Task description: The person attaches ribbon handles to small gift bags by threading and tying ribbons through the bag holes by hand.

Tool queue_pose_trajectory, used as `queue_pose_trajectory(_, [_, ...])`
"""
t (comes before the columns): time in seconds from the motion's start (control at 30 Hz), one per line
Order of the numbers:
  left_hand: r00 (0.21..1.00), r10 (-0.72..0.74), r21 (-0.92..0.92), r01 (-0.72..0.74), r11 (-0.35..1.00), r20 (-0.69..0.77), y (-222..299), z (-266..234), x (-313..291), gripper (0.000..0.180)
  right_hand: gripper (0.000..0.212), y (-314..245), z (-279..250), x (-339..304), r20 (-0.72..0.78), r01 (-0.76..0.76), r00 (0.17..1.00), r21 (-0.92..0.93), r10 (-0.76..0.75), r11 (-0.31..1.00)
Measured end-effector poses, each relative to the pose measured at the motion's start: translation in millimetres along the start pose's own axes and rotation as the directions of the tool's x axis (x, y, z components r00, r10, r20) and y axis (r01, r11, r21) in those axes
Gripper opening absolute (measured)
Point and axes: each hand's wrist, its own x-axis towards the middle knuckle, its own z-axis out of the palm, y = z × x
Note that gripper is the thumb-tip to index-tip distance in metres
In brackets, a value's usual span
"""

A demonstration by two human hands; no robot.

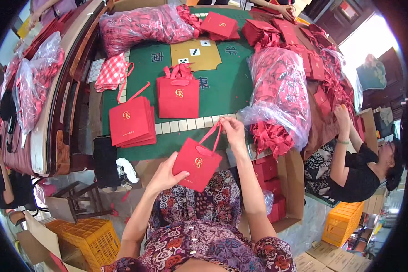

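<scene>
Between my hands, above the near edge of the green table (167, 147), is a small red paper gift bag (196, 164) with a gold emblem, tilted. My left hand (167, 174) grips the bag's left side, thumb across its front. With closed fingertips my right hand (233, 131) pinches the red ribbon handle (211, 136), drawn up from the bag's top. Left of it lies a stack of red gift bags (130, 121), the upper one with a ribbon sticking out. Farther back, another stack of red bags (178, 98) has ribbons bunched at its top.
Clear plastic sacks of red ribbons lie at the right (279, 90) and back (145, 28). A red checked bundle (112, 72) sits at the left. An open cardboard box (288, 199) with red bags stands by my right arm. At the right, a co-worker (349, 167) reaches onto the table.
</scene>
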Motion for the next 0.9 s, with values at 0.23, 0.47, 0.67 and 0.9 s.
queue_pose_trajectory(0.23, [0.999, 0.006, 0.037, -0.007, 0.999, 0.039, 3, -6, -4, 0.06, 0.022, 16, -2, -6, -0.019, 0.02, 1.0, -0.027, -0.021, 0.999])
queue_pose_trajectory(0.47, [0.972, 0.052, 0.051, -0.042, 0.998, -0.228, -1, -28, -11, 0.049, 0.022, -28, -19, -61, 0.029, 0.407, 0.885, -0.533, -0.465, 0.742])
queue_pose_trajectory(0.67, [0.794, 0.174, 0.223, -0.049, 0.973, -0.582, 44, -25, -8, 0.031, 0.021, 1, -65, -87, -0.266, 0.24, 0.767, -0.725, -0.584, 0.645])
queue_pose_trajectory(0.9, [0.821, 0.512, 0.655, -0.244, 0.715, -0.253, 21, 34, -12, 0.054, 0.018, 11, -81, -79, -0.292, 0.162, 0.79, -0.747, -0.538, 0.644])
